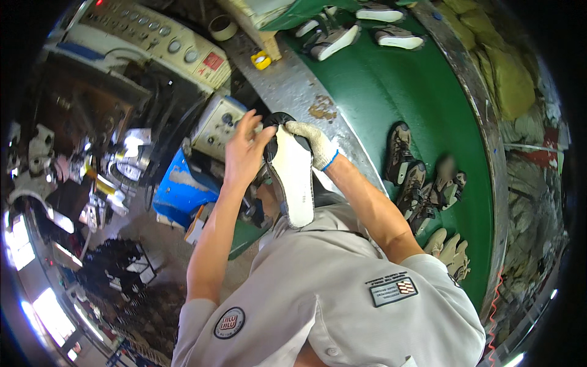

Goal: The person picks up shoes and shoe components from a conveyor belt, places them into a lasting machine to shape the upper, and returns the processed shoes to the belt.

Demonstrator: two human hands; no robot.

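Note:
A dark shoe upper (293,177) is turned bottom up in front of my body, its long white underside facing me. Its black rounded end points away from me, and the other end comes close to my shirt. My right hand (313,142), in a whitish knit glove with a blue cuff edge, grips the upper from the right near that black end. My bare left hand (246,150) is at the left side of the same end. Its fingers are raised and spread, and the thumb appears to touch the black edge.
A green-topped bench (361,92) with a metal edge carries several shoes (406,165) and beige gloves (449,251). A yellow tape roll (261,60) lies near a wooden block. On the left stand a machine with a control panel (159,37) and a blue housing (180,192).

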